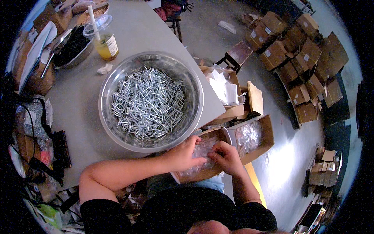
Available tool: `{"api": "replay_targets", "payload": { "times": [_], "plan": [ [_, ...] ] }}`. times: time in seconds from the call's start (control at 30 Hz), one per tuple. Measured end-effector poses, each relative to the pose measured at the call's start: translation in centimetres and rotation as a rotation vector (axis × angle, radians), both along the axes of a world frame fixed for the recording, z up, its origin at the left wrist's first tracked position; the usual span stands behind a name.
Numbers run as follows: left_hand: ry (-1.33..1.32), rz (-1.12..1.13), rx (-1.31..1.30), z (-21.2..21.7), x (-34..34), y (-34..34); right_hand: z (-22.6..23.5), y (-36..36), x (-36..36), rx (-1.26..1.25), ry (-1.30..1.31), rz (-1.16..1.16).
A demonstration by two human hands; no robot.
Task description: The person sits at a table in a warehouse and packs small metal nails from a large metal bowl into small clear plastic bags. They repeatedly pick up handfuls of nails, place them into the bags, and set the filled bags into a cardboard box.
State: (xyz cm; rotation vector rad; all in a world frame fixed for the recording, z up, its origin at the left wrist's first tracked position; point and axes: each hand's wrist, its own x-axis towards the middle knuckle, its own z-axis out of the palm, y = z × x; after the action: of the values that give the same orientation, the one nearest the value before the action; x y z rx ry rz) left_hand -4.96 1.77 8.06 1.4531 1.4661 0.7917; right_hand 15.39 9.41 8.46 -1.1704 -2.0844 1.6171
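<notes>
I see two hands in one cardboard box (pixel 218 136), left hand (pixel 185 154) and right hand (pixel 227 156) both pinching one clear plastic bag (pixel 202 150); one steel bowl (pixel 117 117) of screws (pixel 148 103) just beside

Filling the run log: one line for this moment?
left hand: on clear bags | right hand: on clear bags | bags in cardboard box | bowl of screws beside

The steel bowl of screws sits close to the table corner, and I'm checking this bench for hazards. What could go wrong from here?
1. The steel bowl, heaped with screws, stands near the table edge; a knock from the left hand might tip it.
2. Both hands, the right hand too, work a clear plastic bag over a small cardboard box on the lap; the box could slide off.
3. The capped drink bottle could topple.
</notes>
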Motion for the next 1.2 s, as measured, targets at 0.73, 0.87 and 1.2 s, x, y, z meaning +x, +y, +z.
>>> {"api": "replay_targets", "payload": {
  "times": [0.73, 0.87, 1.2],
  "plan": [
    [-0.152, 0.004, 0.337, -8.4, 3.1, -0.1, 10.2, 2.6, -13.3, 1.048, -0.002, 0.805],
    [-0.105, -0.008, 0.345, -7.8, 3.0, -0.6, 10.3, 2.9, -14.3, 0.992, -0.152, 0.944],
    [-0.051, 0.025, 0.298, -4.2, 2.1, -0.1, 11.5, 4.0, -13.1, 0.807, 0.059, 0.967]
  ]
}}
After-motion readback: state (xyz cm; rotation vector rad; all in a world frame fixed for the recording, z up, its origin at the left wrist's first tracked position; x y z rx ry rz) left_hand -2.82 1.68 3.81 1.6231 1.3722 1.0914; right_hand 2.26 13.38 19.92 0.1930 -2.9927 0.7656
